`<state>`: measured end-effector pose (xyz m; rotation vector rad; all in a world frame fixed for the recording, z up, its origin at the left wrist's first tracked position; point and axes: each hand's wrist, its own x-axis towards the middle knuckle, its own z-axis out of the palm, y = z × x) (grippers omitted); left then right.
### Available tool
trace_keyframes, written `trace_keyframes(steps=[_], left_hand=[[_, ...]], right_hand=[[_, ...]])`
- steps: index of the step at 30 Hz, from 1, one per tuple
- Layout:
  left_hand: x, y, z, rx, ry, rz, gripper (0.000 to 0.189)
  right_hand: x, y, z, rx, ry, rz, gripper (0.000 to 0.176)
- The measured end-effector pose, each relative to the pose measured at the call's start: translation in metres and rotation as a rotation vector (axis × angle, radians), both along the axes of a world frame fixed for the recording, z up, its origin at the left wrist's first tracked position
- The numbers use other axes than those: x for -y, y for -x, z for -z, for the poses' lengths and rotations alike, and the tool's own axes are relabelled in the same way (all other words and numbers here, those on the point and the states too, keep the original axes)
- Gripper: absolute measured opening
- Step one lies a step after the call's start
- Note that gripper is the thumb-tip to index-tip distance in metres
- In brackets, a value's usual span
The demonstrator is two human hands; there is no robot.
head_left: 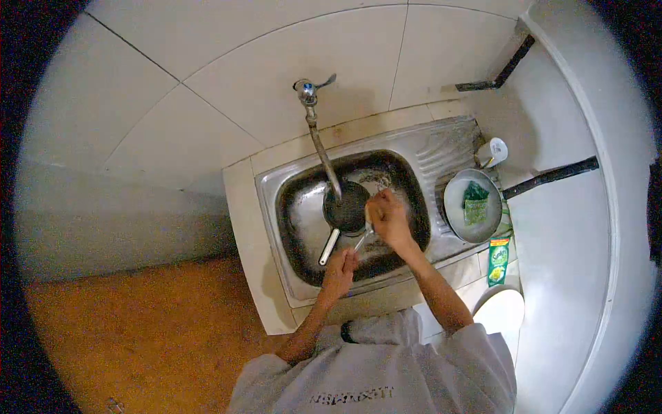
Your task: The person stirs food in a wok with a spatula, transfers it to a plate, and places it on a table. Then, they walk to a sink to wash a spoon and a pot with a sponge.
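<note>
Over the sink (269, 181), my left hand (339, 270) is closed round one end of a slim, pale-handled utensil (362, 241). My right hand (388, 222) is closed at the utensil's other end, which its fingers hide. A small yellowish patch shows at those fingers; I cannot tell whether it is a sponge. Just left of my right hand, a small dark pan (343, 201) sits in the basin, its white handle (329, 247) pointing toward me. The faucet (321, 148) reaches down over this pan.
On the ridged drainboard (441, 159) to the right stands a grey bowl-like pan (456, 196) with green scouring pads (475, 207) in it. A white cup (492, 152) lies behind it. Nearer me are a green packet (498, 261) and a round white item (502, 310). A wall closes the right side.
</note>
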<state>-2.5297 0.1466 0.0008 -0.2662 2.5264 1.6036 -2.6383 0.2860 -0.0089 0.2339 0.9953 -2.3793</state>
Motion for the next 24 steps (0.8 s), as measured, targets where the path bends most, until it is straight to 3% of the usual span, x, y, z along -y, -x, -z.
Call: trace_keyframes(steps=[2, 3, 4, 6, 7, 10, 11, 12, 16, 17, 18, 20, 22, 24], left_hand=[[0.0, 0.002, 0.007, -0.03, -0.024, -0.006, 0.031], [0.001, 0.001, 0.011, -0.047, -0.045, -0.003, 0.031], [0.003, -0.001, 0.016, -0.041, -0.041, 0.002, 0.031], [0.002, -0.004, 0.02, -0.134, -0.113, -0.031, 0.033], [0.003, -0.005, 0.022, -0.136, -0.112, -0.037, 0.033], [0.02, 0.003, 0.032, -0.011, -0.064, -0.043, 0.033], [0.029, 0.008, 0.039, -0.001, -0.035, -0.004, 0.031], [0.033, 0.013, 0.04, 0.01, -0.008, 0.034, 0.029], [0.039, 0.041, 0.048, 0.094, -0.425, -0.092, 0.024], [0.041, 0.051, 0.051, 0.094, -0.423, -0.095, 0.024], [0.043, 0.063, 0.054, 0.136, -0.47, -0.017, 0.022], [0.041, 0.091, 0.064, 0.173, -0.52, 0.063, 0.021], [0.033, 0.118, 0.077, 0.108, -0.641, 0.073, 0.017], [0.024, 0.138, 0.082, 0.085, -0.593, 0.069, 0.016]], right_hand=[[-0.004, -0.003, -0.02, -1.07, -1.032, -0.012, 0.01], [0.004, -0.012, -0.007, -1.319, -1.094, 0.026, 0.009], [0.003, -0.01, -0.001, -1.311, -1.094, 0.029, 0.009], [-0.006, 0.008, -0.002, -0.412, -0.819, -0.039, 0.009], [-0.012, 0.021, -0.009, -0.807, -1.288, 0.037, 0.011], [-0.014, 0.015, 0.027, -1.032, -1.251, 0.099, 0.012], [-0.006, 0.006, 0.017, -0.863, -1.221, 0.112, 0.012], [-0.007, 0.002, 0.027, -0.861, -1.222, 0.108, 0.012], [-0.012, 0.002, 0.053, -0.565, -0.954, 0.072, 0.012], [-0.012, 0.001, 0.053, -0.458, -0.858, 0.044, 0.012], [-0.011, -0.001, 0.061, -0.459, -0.856, 0.043, 0.012], [-0.008, -0.007, 0.083, -0.143, -0.698, 0.16, 0.012], [-0.01, -0.017, 0.095, -0.125, -0.601, 0.201, 0.012], [-0.015, -0.019, 0.115, -0.106, -0.509, 0.246, 0.013]])
